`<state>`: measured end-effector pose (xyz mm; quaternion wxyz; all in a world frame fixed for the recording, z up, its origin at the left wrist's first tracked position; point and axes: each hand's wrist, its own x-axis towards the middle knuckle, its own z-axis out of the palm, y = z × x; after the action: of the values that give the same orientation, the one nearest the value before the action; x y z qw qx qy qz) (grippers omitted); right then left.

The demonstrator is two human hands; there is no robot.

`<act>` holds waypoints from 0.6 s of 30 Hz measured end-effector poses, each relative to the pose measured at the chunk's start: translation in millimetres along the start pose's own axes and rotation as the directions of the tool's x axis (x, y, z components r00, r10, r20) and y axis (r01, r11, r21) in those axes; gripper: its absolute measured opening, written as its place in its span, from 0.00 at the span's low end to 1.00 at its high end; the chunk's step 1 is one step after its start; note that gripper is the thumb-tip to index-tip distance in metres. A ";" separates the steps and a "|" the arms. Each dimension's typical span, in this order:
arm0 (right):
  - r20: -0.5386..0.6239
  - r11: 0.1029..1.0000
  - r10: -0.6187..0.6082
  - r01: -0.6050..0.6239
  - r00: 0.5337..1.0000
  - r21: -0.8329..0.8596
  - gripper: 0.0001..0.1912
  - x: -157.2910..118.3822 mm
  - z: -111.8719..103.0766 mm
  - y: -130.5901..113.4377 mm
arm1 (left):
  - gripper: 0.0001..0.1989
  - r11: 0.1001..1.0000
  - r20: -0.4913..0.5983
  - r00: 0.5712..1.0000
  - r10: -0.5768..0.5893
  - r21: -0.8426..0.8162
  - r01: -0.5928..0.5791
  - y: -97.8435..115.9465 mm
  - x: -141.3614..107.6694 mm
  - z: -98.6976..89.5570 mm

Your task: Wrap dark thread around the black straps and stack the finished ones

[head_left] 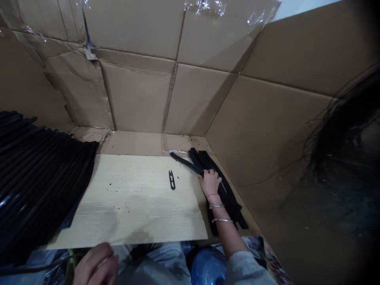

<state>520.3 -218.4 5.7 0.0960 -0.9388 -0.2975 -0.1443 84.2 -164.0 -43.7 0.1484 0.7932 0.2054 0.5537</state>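
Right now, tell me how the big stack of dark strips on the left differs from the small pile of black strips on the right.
Size: the left stack is far larger and runs out of the picture; the right pile is small.
Surface: the left stack shows glossy highlights; the right pile looks matte.
Contact: the right hand is on the right pile; the left stack is untouched.
Both consist of long, dark strips.

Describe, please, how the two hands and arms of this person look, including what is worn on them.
The right hand is ungloved. A thin red cord bracelet circles its wrist, with two slim silver-coloured bangles farther up the forearm. A plain grey sleeve begins beyond them. The left hand is also ungloved, slightly blurred; its sleeve cannot be made out.
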 end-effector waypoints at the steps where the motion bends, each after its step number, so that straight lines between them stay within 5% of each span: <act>1: 0.007 1.000 -0.021 0.021 1.000 0.007 0.12 0.6 -1.3 2.3 | 0.06 0.996 0.026 0.996 0.080 -0.028 -0.080 -1.6 5.9 12.1; 3: 0.013 0.998 -0.049 0.048 0.999 0.034 0.12 -2.7 -6.3 2.4 | 0.11 0.982 0.094 0.981 0.169 -0.105 -0.159 -3.4 20.6 34.4; 7: 0.035 0.983 -0.096 0.090 0.995 0.162 0.14 -29.5 -29.3 -6.1 | 0.08 0.959 0.208 0.968 -0.140 -0.216 0.185 2.3 52.3 67.0; 10: 0.062 0.922 -0.220 0.186 0.974 0.341 0.13 -69.8 -54.2 -17.9 | 0.11 0.835 0.299 0.875 -0.380 -0.297 0.464 9.4 78.2 82.3; 15: 0.108 0.723 -0.423 0.263 0.900 0.639 0.20 -149.1 -85.0 -46.8 | 0.18 0.580 0.408 0.769 -0.492 -0.505 0.639 24.0 122.4 94.2; 18: 0.240 0.383 -0.494 -0.039 0.835 0.923 0.19 -179.8 -94.9 -65.4 | 0.21 0.433 0.517 0.715 -0.470 -0.572 0.697 37.0 135.3 90.8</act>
<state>321.2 -286.5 42.1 0.4852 -0.6869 -0.4721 0.2645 216.4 -130.7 52.9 0.6652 0.6087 0.2054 0.3806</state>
